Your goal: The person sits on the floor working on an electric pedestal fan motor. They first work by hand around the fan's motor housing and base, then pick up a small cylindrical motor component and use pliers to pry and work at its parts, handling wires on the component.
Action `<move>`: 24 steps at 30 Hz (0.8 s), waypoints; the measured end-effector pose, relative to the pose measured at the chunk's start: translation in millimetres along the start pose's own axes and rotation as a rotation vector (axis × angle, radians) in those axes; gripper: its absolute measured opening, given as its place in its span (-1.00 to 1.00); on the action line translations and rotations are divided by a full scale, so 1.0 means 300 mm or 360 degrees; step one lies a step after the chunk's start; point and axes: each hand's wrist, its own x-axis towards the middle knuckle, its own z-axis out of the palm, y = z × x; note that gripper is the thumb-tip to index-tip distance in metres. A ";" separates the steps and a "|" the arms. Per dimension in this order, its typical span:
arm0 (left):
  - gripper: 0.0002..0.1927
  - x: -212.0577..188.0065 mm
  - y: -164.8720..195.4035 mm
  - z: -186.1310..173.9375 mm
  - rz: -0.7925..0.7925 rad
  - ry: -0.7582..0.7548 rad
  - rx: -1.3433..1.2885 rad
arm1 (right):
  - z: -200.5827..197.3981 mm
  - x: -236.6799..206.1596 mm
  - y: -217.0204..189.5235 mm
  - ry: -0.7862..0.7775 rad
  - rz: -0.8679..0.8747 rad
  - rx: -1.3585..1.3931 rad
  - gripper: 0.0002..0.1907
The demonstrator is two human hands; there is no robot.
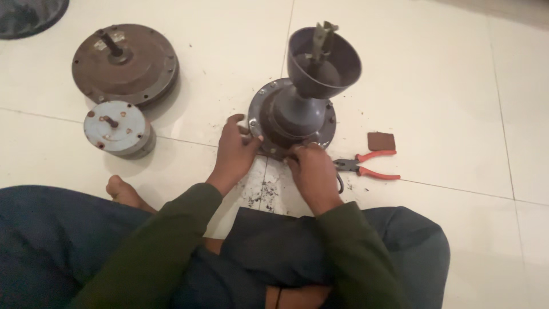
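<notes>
On floor tiles: left hand [234,150] and right hand [311,167] both grip motor housing [291,117] rim, apparently at a fastener. Top-heavy canopy cup [324,60] could tip; pliers [366,166] near.

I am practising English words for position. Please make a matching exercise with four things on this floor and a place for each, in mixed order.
Things:
1. pliers
2. brown motor disc
3. small grey rotor
4. fan housing

Places:
A. under both hands
B. far left, top
C. right of the right hand
D. left of the left hand, below the brown disc

Pairs: 1-C, 2-B, 3-D, 4-A
</notes>
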 end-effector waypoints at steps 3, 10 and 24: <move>-0.35 -0.014 -0.018 0.028 -0.0490 -0.0105 -0.0345 | 0.004 -0.012 -0.018 0.0058 -0.0092 0.0073 -0.86; -0.49 -0.059 -0.079 0.084 -0.0824 -0.0343 -0.0860 | 0.028 -0.015 -0.022 0.0102 -0.0140 0.0173 -0.83; -0.60 -0.046 -0.083 0.109 -0.0758 -0.0216 -0.0896 | 0.035 0.027 -0.053 0.0050 -0.0065 0.0009 -0.87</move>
